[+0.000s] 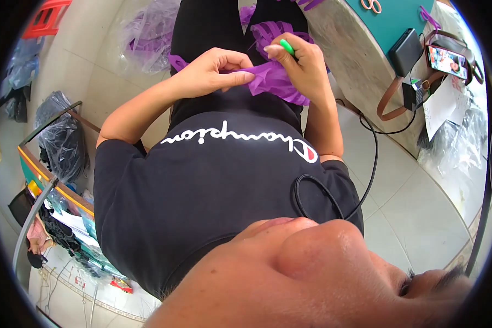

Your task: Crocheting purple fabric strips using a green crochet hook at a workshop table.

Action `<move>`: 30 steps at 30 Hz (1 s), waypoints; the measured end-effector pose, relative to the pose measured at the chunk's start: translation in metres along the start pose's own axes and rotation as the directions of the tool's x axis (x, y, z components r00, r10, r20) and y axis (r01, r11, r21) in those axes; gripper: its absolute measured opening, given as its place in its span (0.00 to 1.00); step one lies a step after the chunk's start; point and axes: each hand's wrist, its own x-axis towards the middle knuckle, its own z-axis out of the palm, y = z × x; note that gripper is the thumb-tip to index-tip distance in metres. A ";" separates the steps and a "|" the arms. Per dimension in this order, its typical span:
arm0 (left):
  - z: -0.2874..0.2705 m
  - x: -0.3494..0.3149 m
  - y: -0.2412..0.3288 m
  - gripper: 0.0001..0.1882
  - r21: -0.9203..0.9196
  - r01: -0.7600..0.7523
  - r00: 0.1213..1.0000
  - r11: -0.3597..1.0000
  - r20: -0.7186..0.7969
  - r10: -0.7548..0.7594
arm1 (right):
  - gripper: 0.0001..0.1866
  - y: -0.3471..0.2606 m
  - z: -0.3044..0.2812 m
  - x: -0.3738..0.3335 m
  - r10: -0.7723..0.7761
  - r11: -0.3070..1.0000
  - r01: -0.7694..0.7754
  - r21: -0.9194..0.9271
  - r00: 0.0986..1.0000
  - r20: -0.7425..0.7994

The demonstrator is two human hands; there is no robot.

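My left hand (210,71) pinches one edge of a thin purple cut-out piece (270,79) above my lap. My right hand (303,65) grips the other side of that piece and also holds a small green stick-like tool (287,46) between its fingers. More purple pieces (276,30) lie stacked on my lap just beyond the hands. Both forearms reach out over my black shirt (213,180).
To the right stands a table with a teal top (402,19) bearing a lit phone (447,60), a black power bank (405,50), scissors (372,5) and a brown-strapped bag (389,101). A black cable (373,164) hangs down. A clear bag of purple pieces (147,38) lies on the floor at left.
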 end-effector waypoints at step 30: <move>-0.001 0.012 -0.024 0.10 0.045 -0.376 0.829 0.925 -0.431 0.358 | 0.09 0.020 0.006 -0.009 0.292 0.654 -0.423 0.627 0.906 0.307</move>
